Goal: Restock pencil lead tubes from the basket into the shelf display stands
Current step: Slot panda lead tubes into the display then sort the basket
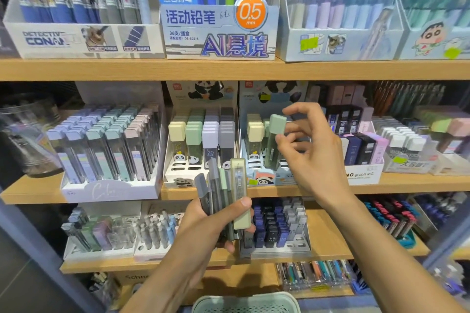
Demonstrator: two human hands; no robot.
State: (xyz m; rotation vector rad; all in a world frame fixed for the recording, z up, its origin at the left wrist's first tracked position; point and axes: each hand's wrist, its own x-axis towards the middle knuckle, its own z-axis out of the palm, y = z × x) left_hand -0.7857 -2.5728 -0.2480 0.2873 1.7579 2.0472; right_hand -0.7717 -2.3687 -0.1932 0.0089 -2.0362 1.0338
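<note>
The right hand point(309, 150) pinches one green-capped lead tube point(274, 143) between thumb and fingers, holding it upright just in front of the right panda stand point(264, 178), where two cream-capped tubes show in the front row. The left hand point(216, 226) has its fingers clenched around a bundle of about five tubes point(223, 193), below the left panda stand point(178, 175), which has four columns of tubes. The basket point(245, 302) shows at the bottom edge.
</note>
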